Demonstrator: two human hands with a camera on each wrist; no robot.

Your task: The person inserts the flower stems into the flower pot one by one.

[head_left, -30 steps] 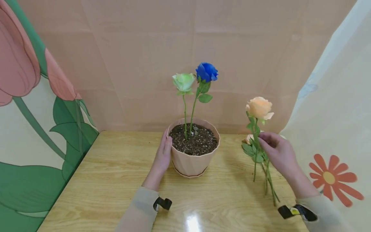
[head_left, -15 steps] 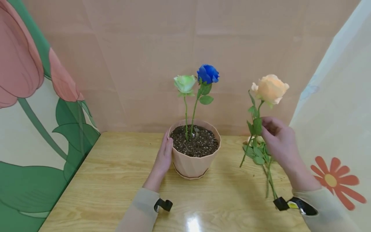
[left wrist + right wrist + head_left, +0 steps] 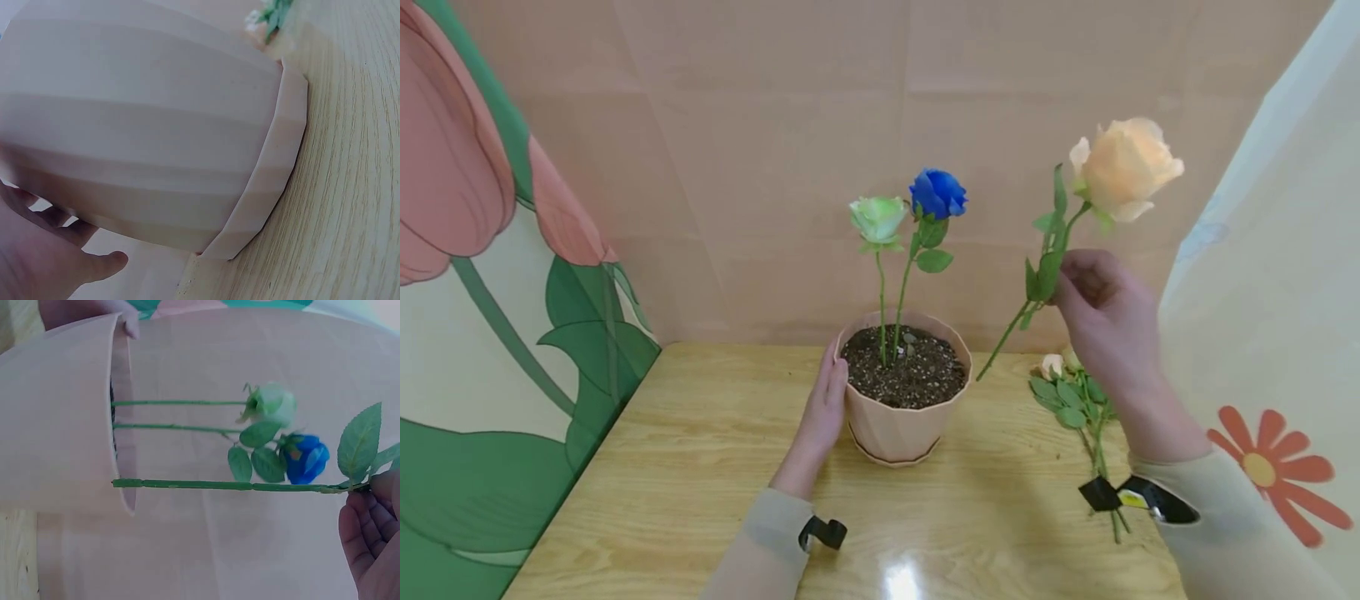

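Note:
A pale pink flowerpot of dark soil stands on its saucer. My left hand rests against the pot's left side, fingers lying along the wall, thumb just below the rim. Two roses rise from the soil, one pale green and one blue. To the right, my right hand pinches a peach rose by its leafy stem between thumb and fingers. The bloom leans up and right. Its bare stem end points down toward the pot and overlaps the rim in the right wrist view.
More cut roses lie on the wooden table at the right, partly behind my right forearm. A plain pinkish cloth hangs at the back. Flower-printed cloths flank both sides.
My right hand has lifted the peach rose up off the bunch, and its stem has tilted so the lower end swings left toward the pot. My left hand stays at the pot.

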